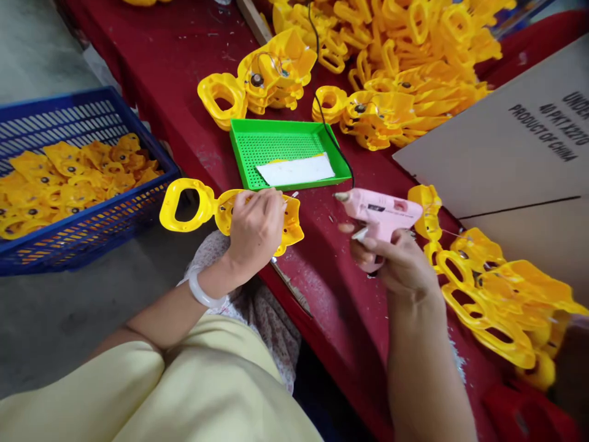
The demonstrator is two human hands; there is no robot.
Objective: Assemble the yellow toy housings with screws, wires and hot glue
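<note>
Head view: left hand (255,230) pinches a yellow plastic piece (186,205); right hand (396,264) wraps around a pink hot glue gun (380,212).

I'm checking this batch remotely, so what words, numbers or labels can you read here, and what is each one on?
"PRODUCT OF CHINA" on the cardboard sheet.
"40 PKT X2270" on the same cardboard; the digits are uncertain.
"UNDER" on the same cardboard, cut off at the edge of the view.
The sticker on the pink glue gun is too small and blurred to read.
</note>
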